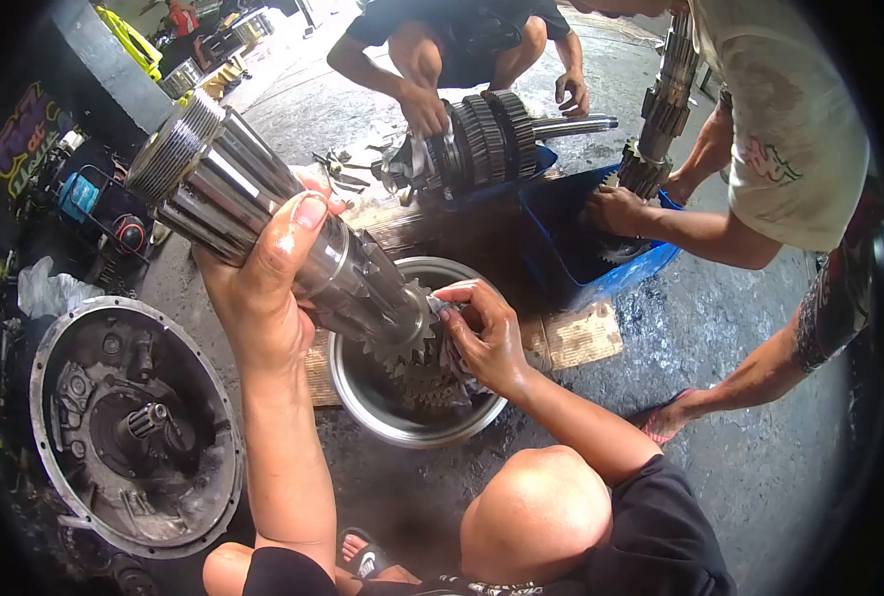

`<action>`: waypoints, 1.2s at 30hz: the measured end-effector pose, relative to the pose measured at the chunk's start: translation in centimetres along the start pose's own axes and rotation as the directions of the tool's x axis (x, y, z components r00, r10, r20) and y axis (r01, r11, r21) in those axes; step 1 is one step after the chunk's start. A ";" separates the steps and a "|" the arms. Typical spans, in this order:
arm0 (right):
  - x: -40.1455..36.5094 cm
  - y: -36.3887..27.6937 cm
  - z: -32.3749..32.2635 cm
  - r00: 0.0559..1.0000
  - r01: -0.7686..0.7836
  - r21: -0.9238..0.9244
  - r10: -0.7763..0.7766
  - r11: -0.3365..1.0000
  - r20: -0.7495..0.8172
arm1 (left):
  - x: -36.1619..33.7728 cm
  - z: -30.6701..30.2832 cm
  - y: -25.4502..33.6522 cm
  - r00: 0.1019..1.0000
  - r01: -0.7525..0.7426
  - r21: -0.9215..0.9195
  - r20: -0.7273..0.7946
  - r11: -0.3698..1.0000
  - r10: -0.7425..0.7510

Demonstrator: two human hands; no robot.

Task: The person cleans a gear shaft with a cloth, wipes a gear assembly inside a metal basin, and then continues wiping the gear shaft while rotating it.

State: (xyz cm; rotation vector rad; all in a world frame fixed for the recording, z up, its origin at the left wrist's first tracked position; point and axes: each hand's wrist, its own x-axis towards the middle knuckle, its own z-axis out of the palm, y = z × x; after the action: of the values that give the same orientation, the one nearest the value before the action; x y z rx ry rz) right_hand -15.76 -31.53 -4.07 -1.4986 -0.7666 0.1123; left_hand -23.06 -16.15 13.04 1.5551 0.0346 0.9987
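My left hand [275, 273] is wrapped around a steel splined gear shaft [235, 179], which slants from upper left to lower right. The shaft's upper end is threaded, and its lower end carries a small toothed gear. Against that gear end, my right hand [487, 338] pinches a crumpled, greyish rag [450, 356]. Both hands look wet or oily. Below the gear end stands a round metal basin [432, 435]; a dark toothed shape shows inside it, partly hidden by the shaft and my right hand.
A large bell housing [129, 482] lies at the left. Across from me, a crouching person handles a gear stack [487, 139]. To the right, another person holds a geared shaft [665, 99] over a blue bin [586, 288]. Flattened cardboard [586, 336] lies on the wet floor.
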 end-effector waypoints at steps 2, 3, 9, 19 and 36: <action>-1.1 0.9 0.2 1.000 -0.004 -0.025 0.004 1.000 -0.011 | 0.3 -0.1 0.0 1.000 0.007 -0.015 0.007 1.000 -0.007; -1.8 1.7 0.2 1.000 -0.010 -0.052 0.009 0.999 -0.020 | 0.5 0.0 -0.1 1.000 -0.010 -0.098 0.020 0.995 0.012; -2.9 3.4 -1.1 0.993 -0.087 -0.035 0.090 0.996 0.075 | 0.9 -0.8 -0.4 0.993 0.050 -0.260 0.115 0.964 -0.021; -0.3 0.6 -0.2 0.993 -0.112 0.054 0.111 0.992 0.028 | 2.8 -3.1 -2.2 0.938 0.145 -0.399 0.345 0.905 0.002; -1.7 2.3 -0.1 0.989 -0.116 -0.014 0.116 0.993 0.096 | 1.5 -2.5 -1.7 0.971 0.089 -0.380 0.239 0.921 0.004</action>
State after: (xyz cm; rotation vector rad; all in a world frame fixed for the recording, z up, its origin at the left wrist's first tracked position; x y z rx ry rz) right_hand -16.10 -32.25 -6.78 -1.5549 -0.7579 0.2715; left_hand -22.76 -12.91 12.29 1.2878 -0.2805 0.7261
